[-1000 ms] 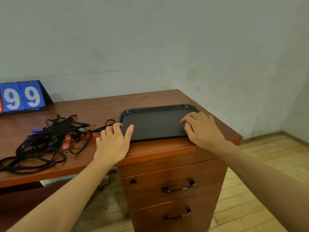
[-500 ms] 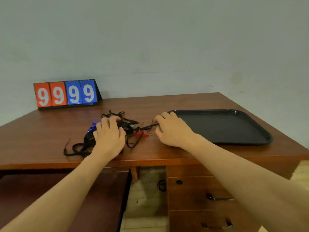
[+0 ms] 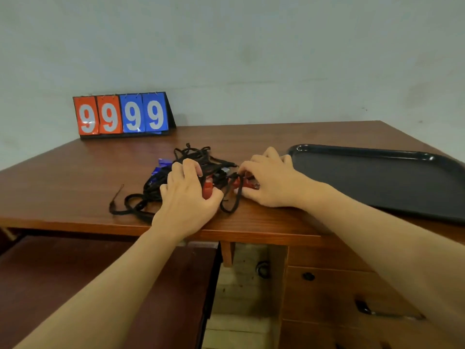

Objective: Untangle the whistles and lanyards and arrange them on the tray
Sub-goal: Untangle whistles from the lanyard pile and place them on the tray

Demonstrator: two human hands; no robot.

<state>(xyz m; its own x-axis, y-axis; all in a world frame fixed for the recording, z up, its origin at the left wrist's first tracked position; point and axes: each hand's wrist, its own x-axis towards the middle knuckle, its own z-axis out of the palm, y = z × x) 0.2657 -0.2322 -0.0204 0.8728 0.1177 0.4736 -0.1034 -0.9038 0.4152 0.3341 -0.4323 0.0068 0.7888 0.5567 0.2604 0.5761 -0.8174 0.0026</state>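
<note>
A tangled heap of black lanyards (image 3: 193, 157) lies near the front edge of the wooden desk (image 3: 75, 177), with red whistles and blue whistles (image 3: 161, 167) caught in it. My left hand (image 3: 187, 197) lies on the heap, its fingers closed around a red whistle (image 3: 207, 190). At the heap's right side, my right hand (image 3: 270, 180) pinches another red whistle (image 3: 247, 183) and its cord. The black tray (image 3: 377, 182) sits to the right of both hands with nothing in it.
A flip scoreboard (image 3: 120, 114) showing 9999 stands at the back left against the wall. Drawers (image 3: 327, 293) hang under the desk's right part. A dark red surface (image 3: 75, 273) sits below the desk on the left.
Both hands have closed in on the heap. The left fingers have curled around a red whistle and the right hand has taken hold of another.
</note>
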